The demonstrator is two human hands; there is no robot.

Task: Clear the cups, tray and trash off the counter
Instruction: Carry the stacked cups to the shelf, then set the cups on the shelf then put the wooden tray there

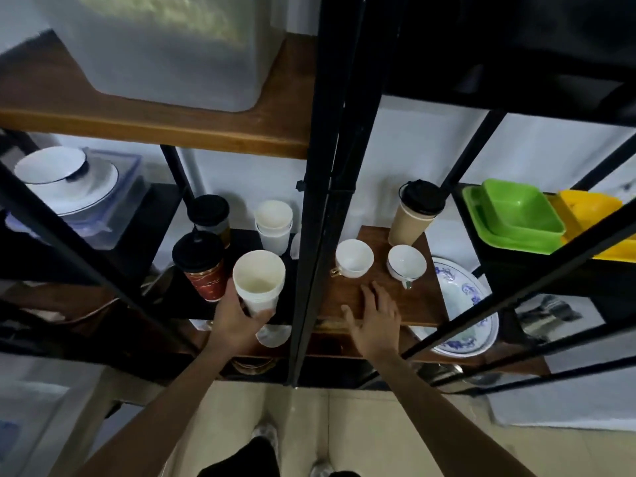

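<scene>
My left hand (237,316) grasps the upright white paper cup (258,282). My right hand (373,318) lies flat and released on the brown wooden shelf (406,304); the white ceramic teacup (354,258) sits nearest, at its 12 o'clock.

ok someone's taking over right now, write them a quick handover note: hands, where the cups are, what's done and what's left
Left hand grips a white paper cup at the shelf front, beside the red lidded cup.
Right hand rests open and flat on the wooden shelf board, holding nothing.
On the shelf: stacked white cups, tan lidded cup, two white teacups.
Left: set the held cup down. The counter, tray and trash are out of view.
</scene>
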